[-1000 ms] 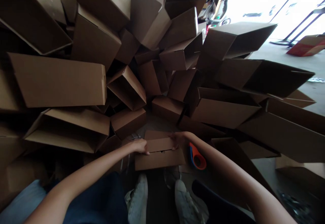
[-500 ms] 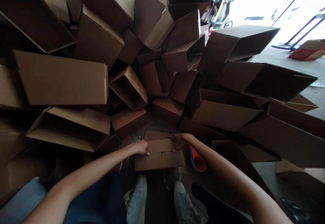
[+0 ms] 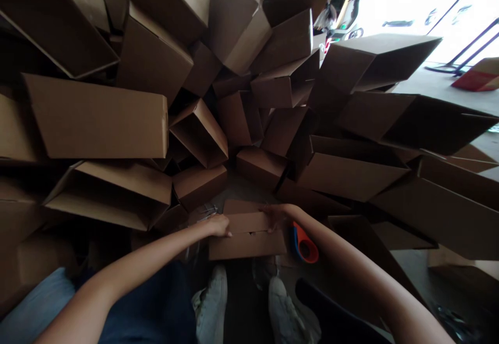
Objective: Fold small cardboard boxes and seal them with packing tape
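Between my feet and the pile sits a small brown cardboard box (image 3: pixel 246 245), its flaps folded inward along a central seam. My left hand (image 3: pixel 219 225) grips the box's left edge with fingers curled over it. At the opposite end, my right hand (image 3: pixel 276 216) has its thumb and fingers around the flap edge; some of its fingers are in shadow. Just right of the box lies an orange and blue tape dispenser (image 3: pixel 306 245), close under my right forearm.
Open cardboard boxes are piled on the left, ahead and on the right, among them a long box (image 3: pixel 101 118) and an open-topped one (image 3: pixel 351 172). My white shoes (image 3: pixel 216 302) stand just behind the small box. Far right, a red and brown carton (image 3: pixel 477 76) rests on the floor.
The view has shifted slightly, so everything sits a little differently in the picture. Both hands keep their places on the small box, with no clear movement.
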Demonstrator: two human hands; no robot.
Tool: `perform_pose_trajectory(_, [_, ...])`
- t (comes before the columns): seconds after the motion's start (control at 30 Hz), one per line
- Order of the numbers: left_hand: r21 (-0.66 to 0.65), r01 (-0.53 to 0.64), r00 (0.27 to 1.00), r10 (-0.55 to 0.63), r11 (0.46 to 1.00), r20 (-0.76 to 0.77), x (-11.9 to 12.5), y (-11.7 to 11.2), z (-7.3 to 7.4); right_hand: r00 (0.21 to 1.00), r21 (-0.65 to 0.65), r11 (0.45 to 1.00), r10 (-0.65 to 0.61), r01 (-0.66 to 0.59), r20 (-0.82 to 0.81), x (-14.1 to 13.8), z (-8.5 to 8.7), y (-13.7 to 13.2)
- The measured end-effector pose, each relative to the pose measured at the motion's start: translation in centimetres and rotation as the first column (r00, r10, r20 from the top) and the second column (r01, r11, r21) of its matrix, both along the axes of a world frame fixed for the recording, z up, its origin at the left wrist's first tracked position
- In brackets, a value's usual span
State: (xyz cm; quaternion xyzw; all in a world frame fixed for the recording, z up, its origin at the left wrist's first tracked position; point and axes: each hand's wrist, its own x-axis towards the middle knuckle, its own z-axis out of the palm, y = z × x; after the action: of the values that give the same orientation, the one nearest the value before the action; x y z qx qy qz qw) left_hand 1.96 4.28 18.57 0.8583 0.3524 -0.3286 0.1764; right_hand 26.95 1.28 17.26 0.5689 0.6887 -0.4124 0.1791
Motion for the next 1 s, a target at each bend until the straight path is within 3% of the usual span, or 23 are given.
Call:
perform_pose_trajectory(0.23, [0.022,0.009,1.0,-0.009,1.0,0.018,-0.1,0.0,-0.1,0.997,-0.044,0.999,0.033,-0.03,0.071,-0.3,-0.6,0.6])
perform_pose_trajectory(0.5, [0.003,0.028,1.0,-0.028,1.0,-0.009,0.2,0.2,0.4,0.98,0.015,0.996,0.081,-0.084,0.18,-0.9,-1.1,0.8])
perform_pose_trajectory(0.83, [-0.009,0.052,0.998,-0.053,0.999,-0.034,0.3,0.3,0.4,0.966,0.17,0.971,0.129,-0.169,0.223,-2.5,0.9,-1.5])
perform_pose_trajectory(1.0, [-0.027,0.073,0.996,-0.074,0.997,-0.047,0.4,0.5,1.0,0.966,0.183,0.964,0.153,-0.192,0.208,-2.6,1.5,-1.9])
